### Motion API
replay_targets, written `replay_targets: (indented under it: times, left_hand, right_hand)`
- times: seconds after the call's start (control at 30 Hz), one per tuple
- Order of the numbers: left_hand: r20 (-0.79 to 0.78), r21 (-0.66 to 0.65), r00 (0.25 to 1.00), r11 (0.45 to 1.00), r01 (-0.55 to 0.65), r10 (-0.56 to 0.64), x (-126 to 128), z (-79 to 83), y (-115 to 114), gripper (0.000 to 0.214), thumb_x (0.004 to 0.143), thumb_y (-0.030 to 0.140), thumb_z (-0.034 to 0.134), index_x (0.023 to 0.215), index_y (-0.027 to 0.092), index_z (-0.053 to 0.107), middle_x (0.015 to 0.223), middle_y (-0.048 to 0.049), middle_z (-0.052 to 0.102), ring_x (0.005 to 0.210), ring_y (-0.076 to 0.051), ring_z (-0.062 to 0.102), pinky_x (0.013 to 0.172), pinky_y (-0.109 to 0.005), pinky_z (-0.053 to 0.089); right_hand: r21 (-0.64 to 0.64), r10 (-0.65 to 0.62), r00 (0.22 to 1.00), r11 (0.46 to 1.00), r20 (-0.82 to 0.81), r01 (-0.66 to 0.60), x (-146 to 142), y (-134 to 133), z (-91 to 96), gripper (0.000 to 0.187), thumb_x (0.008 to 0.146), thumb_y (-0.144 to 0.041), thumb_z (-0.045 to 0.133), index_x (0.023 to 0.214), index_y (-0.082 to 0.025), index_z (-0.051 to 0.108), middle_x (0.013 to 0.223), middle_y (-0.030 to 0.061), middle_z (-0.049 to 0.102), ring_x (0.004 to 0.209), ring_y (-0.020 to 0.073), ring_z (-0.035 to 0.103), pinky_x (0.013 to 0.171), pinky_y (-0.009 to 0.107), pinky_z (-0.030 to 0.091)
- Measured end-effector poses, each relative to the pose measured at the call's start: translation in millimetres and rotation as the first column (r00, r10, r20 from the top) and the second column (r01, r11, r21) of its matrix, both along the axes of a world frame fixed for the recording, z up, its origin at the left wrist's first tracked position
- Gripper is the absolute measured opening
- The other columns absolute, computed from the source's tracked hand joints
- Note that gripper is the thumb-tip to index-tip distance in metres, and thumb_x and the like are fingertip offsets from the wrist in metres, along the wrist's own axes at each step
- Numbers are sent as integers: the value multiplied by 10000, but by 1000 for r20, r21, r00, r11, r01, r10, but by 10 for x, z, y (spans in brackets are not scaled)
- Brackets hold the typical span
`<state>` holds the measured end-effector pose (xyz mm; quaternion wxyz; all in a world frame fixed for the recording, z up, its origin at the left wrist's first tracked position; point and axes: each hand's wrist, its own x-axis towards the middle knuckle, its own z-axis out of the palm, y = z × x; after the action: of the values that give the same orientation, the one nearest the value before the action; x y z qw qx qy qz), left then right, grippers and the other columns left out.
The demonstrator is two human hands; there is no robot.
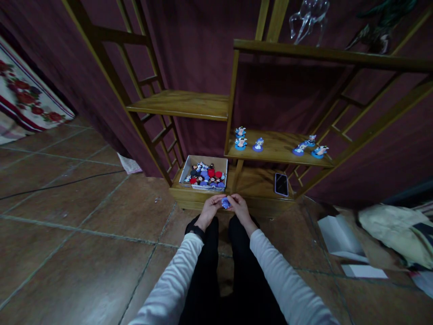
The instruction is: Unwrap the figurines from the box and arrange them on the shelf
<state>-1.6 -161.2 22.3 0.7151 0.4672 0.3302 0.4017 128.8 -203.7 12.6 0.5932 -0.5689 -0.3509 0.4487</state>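
Note:
My left hand (211,208) and my right hand (239,206) meet in front of my knees, both pinched round one small blue figurine (225,203). Just beyond them a white cardboard box (188,169) full of several small figurines stands on the lowest board of a wooden shelf unit (233,108). Several blue and white figurines (241,143) stand on the middle right shelf, with others (319,151) toward its right end.
A phone (281,184) lies flat on the bottom board, right of the box. White papers (338,237) and a pale bag (395,230) lie on the tiled floor at the right. A cable (61,184) crosses the floor at the left. A glass ornament (309,18) tops the shelf.

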Motion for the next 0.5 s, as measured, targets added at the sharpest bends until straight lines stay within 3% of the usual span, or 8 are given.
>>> replay_targets:
  times: [0.23,0.5]
  left_hand:
    - [-39,15,999,999,33,-32,2,-7,-18,345,571,115,707,915,146,689,844,-66,708,797,-184,630,794,-331,456]
    - [-2,-99,999,994,-52,52,-21,-25,24,353,570,169,746,917,147,680,816,-62,692,735,-151,623,714,-284,473]
  right_hand:
    - [-20,-13,998,1000,63,14,33,46,-94,310,641,-493,644,711,-192,620,637,-26,608,482,108,550,413,217,491]
    - [-4,13,997,1000,-81,-13,33,-9,-4,316,667,-389,647,913,-192,666,765,2,666,577,123,612,583,282,540]
